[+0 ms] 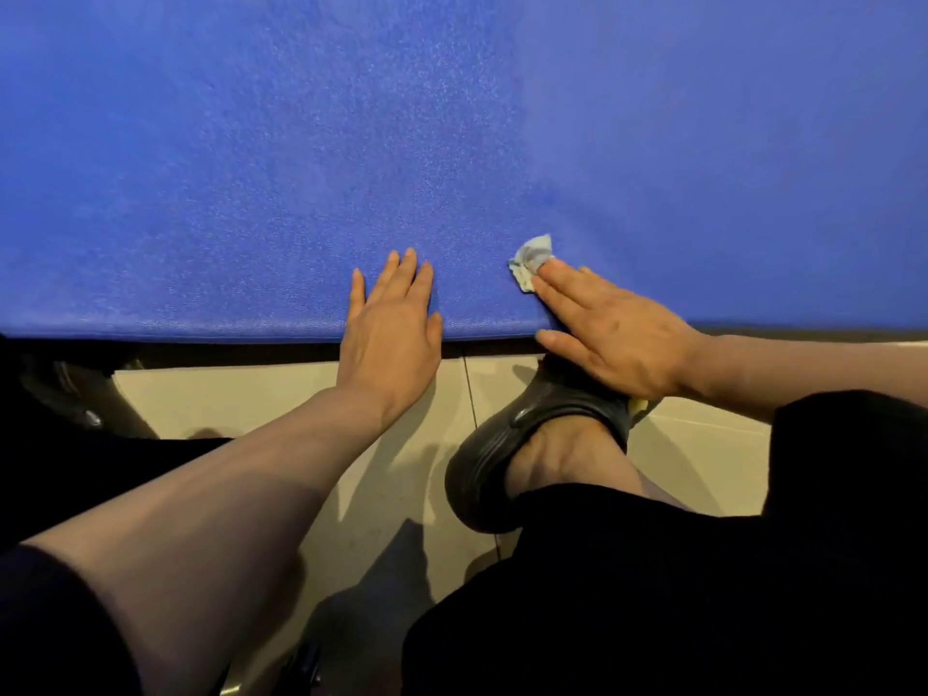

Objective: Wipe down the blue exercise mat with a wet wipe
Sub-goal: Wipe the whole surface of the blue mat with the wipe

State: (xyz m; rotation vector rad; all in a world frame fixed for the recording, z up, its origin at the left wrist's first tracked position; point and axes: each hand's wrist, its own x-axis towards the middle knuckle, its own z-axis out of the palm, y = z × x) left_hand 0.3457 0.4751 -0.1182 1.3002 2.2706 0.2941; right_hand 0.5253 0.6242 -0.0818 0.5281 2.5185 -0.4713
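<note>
Both my hands are down on the blue exercise mat point(452, 143), near its front edge. My left hand point(389, 326) lies flat, palm down, fingers straight and slightly spread, heel of the palm hanging past the mat's edge over the pale tiled floor point(241, 394). My right hand point(610, 331) is flat too, fingers straight and close together, pressing the wet wipe point(531, 261) against the mat; the wipe is crumpled, whitish-blue, showing only past my fingertips, the rest hidden under them. Thumb sits at the mat's edge. Below the right hand, my foot in a dark slipper point(522, 444) rests on the floor, toe just under the mat's edge. Dark trousers point(653, 585) fill the lower right
</note>
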